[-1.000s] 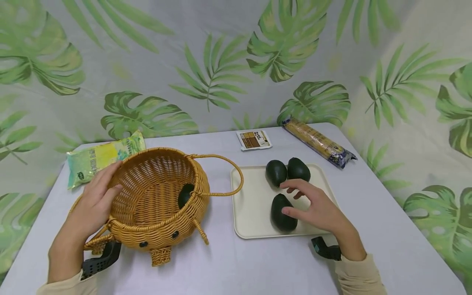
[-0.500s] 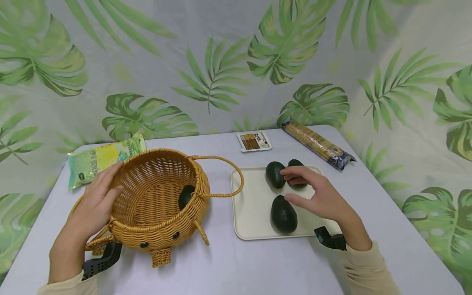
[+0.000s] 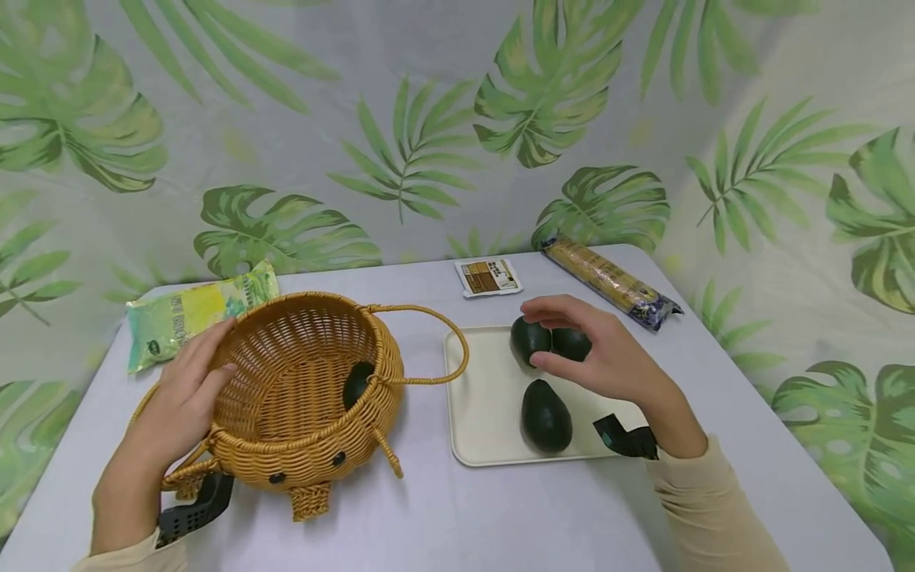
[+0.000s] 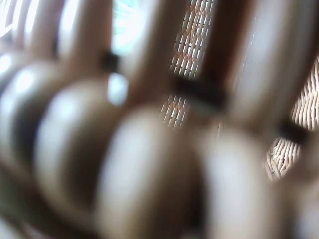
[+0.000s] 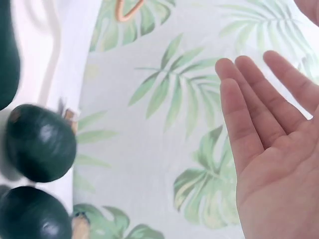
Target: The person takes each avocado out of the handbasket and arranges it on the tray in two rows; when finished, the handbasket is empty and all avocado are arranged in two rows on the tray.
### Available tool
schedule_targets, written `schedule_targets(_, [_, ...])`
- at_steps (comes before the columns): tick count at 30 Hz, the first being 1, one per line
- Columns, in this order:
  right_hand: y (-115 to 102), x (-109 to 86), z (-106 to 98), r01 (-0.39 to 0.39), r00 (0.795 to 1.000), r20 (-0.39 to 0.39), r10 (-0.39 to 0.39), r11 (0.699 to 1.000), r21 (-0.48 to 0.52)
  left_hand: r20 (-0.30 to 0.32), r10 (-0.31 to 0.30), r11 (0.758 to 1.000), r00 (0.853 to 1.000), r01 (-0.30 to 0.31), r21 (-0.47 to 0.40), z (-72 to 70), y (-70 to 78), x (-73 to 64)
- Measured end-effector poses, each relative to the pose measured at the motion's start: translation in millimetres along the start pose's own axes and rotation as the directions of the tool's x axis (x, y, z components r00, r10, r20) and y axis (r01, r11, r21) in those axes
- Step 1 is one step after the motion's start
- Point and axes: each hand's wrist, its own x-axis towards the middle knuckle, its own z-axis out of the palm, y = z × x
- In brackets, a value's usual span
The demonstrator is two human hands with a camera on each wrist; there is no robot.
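Note:
A brown wicker basket [image 3: 307, 445] stands at the left, its opening tilted toward me. My left hand [image 3: 175, 401] holds its left rim, thumb on the inner side and fingers along the outside. One avocado [image 3: 357, 384] lies inside the basket, partly hidden by the rim. On a cream tray [image 3: 477, 405] sit three more: a near avocado [image 3: 546, 417], a back avocado [image 3: 529, 340] and another avocado [image 3: 572, 343] partly behind my fingers. My right hand [image 3: 604, 349] hovers above the tray, holding nothing, its fingers extended in the right wrist view. Blurred wicker fills the left wrist view.
Behind the basket lies a green-yellow packet [image 3: 193, 314]. A small white-brown packet [image 3: 489, 277] and a long pack of noodles [image 3: 611, 280] lie along the back. The basket's looped handle [image 3: 457, 338] reaches over the tray's left edge. Leaf-print cloth hangs behind the table.
My right hand has lifted off the near avocado and moved back and slightly left over the rear avocados. My left hand and the basket have stayed put.

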Motion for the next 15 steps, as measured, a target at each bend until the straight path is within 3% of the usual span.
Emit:
schedule_targets(8, [-17,22.4,1,0.023,0.999,0.025,-0.022,0.999,-0.048,-0.006,0.009,1.0,1.0,-0.009,-0.005,-0.1,-0.8,-0.3])
schedule_targets(15, [-28,42.7,7,0.084,0.996,0.026,-0.084,0.997,0.001,-0.004,0.009,1.0,1.0,-0.009,-0.004,0.0,-0.5,0.2])
